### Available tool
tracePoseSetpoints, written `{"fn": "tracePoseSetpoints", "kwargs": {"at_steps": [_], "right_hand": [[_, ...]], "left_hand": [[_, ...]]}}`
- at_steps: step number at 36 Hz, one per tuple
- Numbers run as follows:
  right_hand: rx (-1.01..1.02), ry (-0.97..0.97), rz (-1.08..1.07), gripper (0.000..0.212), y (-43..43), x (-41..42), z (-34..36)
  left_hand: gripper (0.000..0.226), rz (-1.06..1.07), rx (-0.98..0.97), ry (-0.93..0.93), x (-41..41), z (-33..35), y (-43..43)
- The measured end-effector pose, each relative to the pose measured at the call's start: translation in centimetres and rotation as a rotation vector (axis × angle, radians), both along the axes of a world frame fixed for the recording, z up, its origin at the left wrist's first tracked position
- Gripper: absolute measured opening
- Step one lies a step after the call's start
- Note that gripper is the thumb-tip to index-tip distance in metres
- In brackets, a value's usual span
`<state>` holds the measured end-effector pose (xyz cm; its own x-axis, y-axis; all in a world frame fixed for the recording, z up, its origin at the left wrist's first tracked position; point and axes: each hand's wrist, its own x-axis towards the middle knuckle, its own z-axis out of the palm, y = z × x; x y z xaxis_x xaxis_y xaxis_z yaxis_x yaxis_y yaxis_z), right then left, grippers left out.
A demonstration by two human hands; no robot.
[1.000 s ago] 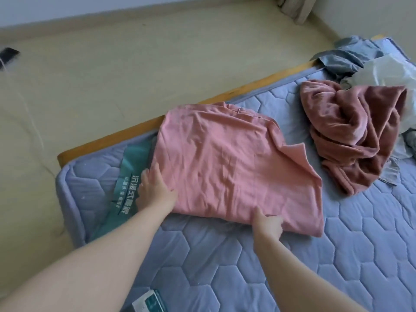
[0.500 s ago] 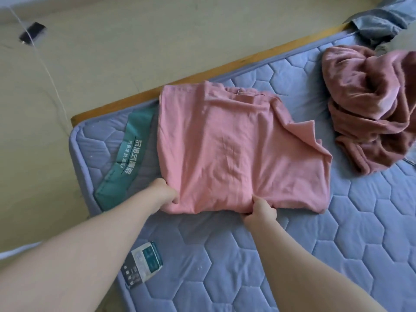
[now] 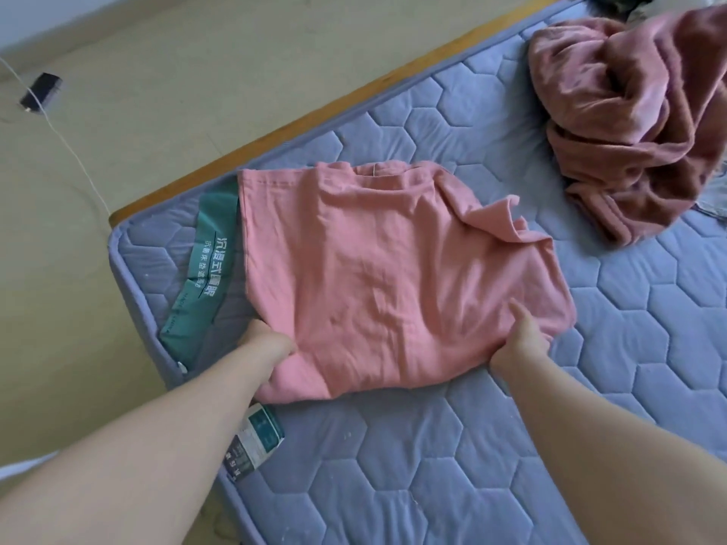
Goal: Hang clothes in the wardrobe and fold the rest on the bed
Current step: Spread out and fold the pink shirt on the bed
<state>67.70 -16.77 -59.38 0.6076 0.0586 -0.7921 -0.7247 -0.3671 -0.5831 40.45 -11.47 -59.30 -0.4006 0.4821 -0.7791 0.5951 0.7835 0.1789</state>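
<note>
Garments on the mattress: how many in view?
2: the pink shirt held at the mattress corner, a crumpled dusty-rose garment at upper right. Fabric at the right edge may be more.

A pink T-shirt is showing soft, matt knit cloth, lightly creased. The mattress beneath is showing padded lavender cloth, quilted in stitched hexagons, matt throughout. Its green label band is shining faintly, like satin. The bed frame is showing smooth, varnished wood. A dusty-rose fleece garment is looking plush and fuzzy. The floor is looking smooth and matt.
</note>
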Motion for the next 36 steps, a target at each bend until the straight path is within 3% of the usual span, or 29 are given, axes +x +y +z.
{"fn": "tracePoseSetpoints", "kwargs": {"at_steps": [5,9,11,14,18,21,25,30,33,36], "right_hand": [[0.091,-0.299,0.069,0.045,0.6,2.7,2.2],[0.160,-0.266,0.038,0.024,-1.0,4.4,2.6],[0.028,-0.181,0.021,0.033,-2.9,5.4,1.5],[-0.334,-0.122,0.173,0.051,-5.4,6.2,0.2],[-0.611,-0.420,0.471,0.053,-4.4,6.2,1.0],[-0.562,-0.641,0.692,0.043,-1.6,5.8,2.2],[-0.446,-0.867,0.952,0.036,2.6,6.2,3.2],[-0.437,-0.759,1.075,0.053,7.8,7.3,2.5],[-0.265,-0.669,1.147,0.062,9.2,6.9,2.2],[-0.149,-0.753,1.232,0.048,9.6,6.8,2.4]], "left_hand": [[0.049,-0.001,0.032,0.077,0.9,-0.3,-0.1],[0.042,0.026,0.190,0.178,2.4,0.6,-0.8],[0.040,0.009,0.222,0.243,3.1,0.9,-1.3],[0.062,-0.097,0.190,0.359,4.4,1.2,-1.5],[0.080,-0.425,0.279,0.309,6.6,1.0,-1.3],[0.076,-0.692,0.374,0.211,8.1,0.3,-0.8],[0.071,-0.826,0.308,0.099,9.5,-1.2,-0.2],[0.071,-0.889,0.181,0.053,9.3,-2.8,1.2],[0.071,-0.916,0.160,0.039,9.0,-3.2,1.6],[0.071,-0.929,0.138,0.037,9.0,-3.2,1.6]]}}
